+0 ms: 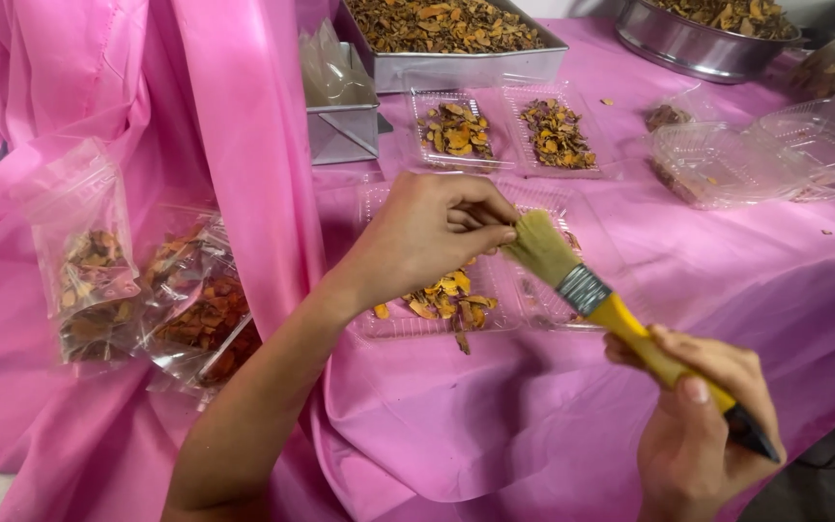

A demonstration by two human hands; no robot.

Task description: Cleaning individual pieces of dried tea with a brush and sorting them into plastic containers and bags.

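Your right hand (pixel 703 425) grips the paintbrush (pixel 611 314) by its yellow handle, angled up so your left hand (pixel 437 232) can pinch the bristles (pixel 541 246), above the clear tray (pixel 437 324) of dried slices.

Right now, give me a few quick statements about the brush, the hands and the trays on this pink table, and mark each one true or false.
1. The right hand holds the paintbrush by its yellow handle. True.
2. The left hand pinches the brush's bristles. True.
3. The tablecloth is blue. False: it is pink.
4. The clear tray under the left hand holds orange and brown dried pieces. True.
5. The rectangular metal pan at the back is empty. False: it is full of dried pieces.
6. The sealed clear bags lie to the right of the brush. False: they lie at the left, on the pink cloth.
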